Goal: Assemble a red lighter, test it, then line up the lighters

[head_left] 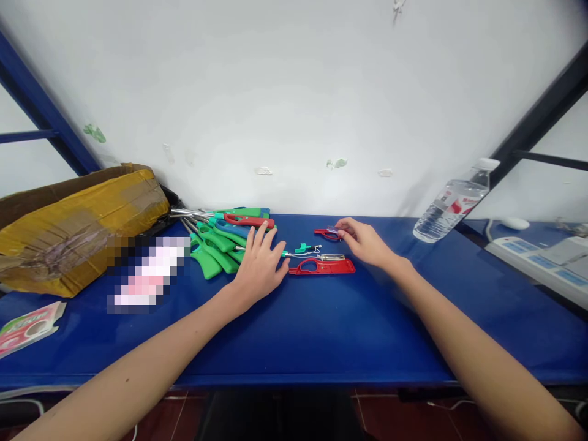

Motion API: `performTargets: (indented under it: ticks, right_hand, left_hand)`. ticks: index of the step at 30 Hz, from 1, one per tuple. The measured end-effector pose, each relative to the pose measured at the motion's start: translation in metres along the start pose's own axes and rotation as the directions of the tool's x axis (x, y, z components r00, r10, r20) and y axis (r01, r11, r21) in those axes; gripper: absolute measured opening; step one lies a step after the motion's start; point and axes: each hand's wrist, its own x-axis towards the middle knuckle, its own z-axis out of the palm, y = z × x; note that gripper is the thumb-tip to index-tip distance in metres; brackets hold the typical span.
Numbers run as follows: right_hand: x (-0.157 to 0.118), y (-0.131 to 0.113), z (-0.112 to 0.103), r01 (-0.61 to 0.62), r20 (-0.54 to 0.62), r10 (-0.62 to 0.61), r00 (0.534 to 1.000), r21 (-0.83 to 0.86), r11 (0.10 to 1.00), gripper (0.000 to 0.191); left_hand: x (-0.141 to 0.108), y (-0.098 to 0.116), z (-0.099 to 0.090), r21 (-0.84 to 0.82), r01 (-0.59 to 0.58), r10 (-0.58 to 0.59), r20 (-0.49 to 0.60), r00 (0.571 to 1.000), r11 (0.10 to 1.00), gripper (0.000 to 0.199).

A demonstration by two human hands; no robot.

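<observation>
a: what are the two hands doing?

b: the left hand (258, 269) is spread palm down, fingers fanned at the right edge of the pile of lighters (220, 236). the right hand (365, 242) has thumb and fingertips pinched at the end of a red looped piece (327, 234), low over the table (331, 331).

a: so which step is this?

b: my judgement: handling the loose parts of one opened lighter. between the hands lies a red casing half (337, 267), with a metal-looking part (331, 257) along its upper edge and a green part (303, 248) with thin white wire just beyond.

a: what would the next move call for?

b: a steady light pinch on the right and, i'd guess, the left hand bracing the casing so the small parts don't scatter.

a: and the counts?

b: one red looped piece, one red casing half, one metal-looking part, one green part. in the pile, one red lighter on top, at least four green and at least one blue; the overlap hides the exact number.

a: farther out?

b: one taped box (87, 233) and one printed card (32, 327) at the left; one water bottle (443, 211) and one white power strip (542, 266) at the right.
</observation>
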Motion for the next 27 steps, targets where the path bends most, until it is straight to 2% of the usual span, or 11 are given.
performTargets:
  ticks: [4,6,8,11,15,18,23,27]
  right_hand:
    - [0.001,-0.004,-0.005,-0.169,-0.069,0.161,0.985,-0.125,0.978,0.031]
    - [0.001,-0.006,-0.007,-0.212,-0.063,0.203,0.977,-0.207,0.955,0.031]
    - [0.000,-0.007,-0.006,-0.178,-0.024,0.178,0.984,-0.262,0.949,0.030]
    - [0.000,-0.004,-0.003,-0.057,0.039,0.071,0.997,-0.288,0.956,0.031]
    - [-0.001,0.004,0.002,0.060,0.055,-0.043,0.998,-0.347,0.936,0.028]
    - [-0.001,0.009,0.003,0.090,0.044,-0.079,0.996,-0.369,0.925,0.026]
    - [0.000,0.012,0.004,0.142,0.081,-0.123,0.989,-0.317,0.938,0.025]
    - [0.000,0.015,0.007,0.136,0.077,-0.116,0.990,-0.343,0.930,0.025]
  left_hand:
    - [-0.001,0.000,0.001,-0.014,-0.008,0.008,0.005,1.000,1.000,0.033]
    - [-0.001,0.000,0.001,-0.008,-0.010,0.010,0.004,1.000,1.000,0.032]
    - [-0.001,0.000,0.001,0.002,-0.015,0.015,0.006,1.000,1.000,0.032]
    - [-0.001,0.001,0.000,-0.001,-0.022,0.022,0.012,1.000,1.000,0.031]
    - [0.000,0.002,-0.003,-0.035,-0.002,0.001,-0.021,1.000,0.999,0.028]
    - [0.001,0.000,-0.005,-0.034,0.007,-0.009,-0.041,0.999,0.999,0.028]
    - [0.002,-0.007,-0.004,-0.015,-0.039,0.039,-0.007,0.999,0.999,0.028]
    - [0.002,-0.011,-0.001,0.019,-0.063,0.062,0.011,0.998,0.998,0.029]
